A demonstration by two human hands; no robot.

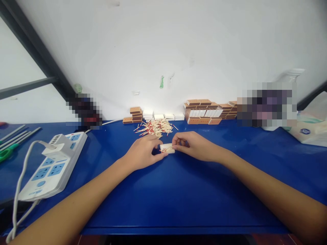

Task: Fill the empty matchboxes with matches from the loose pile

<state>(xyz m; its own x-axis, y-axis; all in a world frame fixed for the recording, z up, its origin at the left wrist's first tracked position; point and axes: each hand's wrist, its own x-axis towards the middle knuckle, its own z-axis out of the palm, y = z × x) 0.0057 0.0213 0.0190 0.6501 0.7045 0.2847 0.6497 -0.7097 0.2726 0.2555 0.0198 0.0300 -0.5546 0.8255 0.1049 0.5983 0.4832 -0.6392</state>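
A small white matchbox tray with several red-tipped matches in it is just above or on the blue table in front of me. My left hand grips its left end between thumb and fingers. My right hand is closed in a pinch at the right end, its fingertips on the pale ends of the matches; how many it pinches is hidden. Right behind the tray lies a loose heap of matches, heads pointing in various directions. More white trays stand along the wall behind the heap.
Brown matchboxes are stacked at the back right, with a smaller stack left of the trays. A white power strip with a plugged-in cable lies on the left, near green-handled scissors. A plastic packet sits far right.
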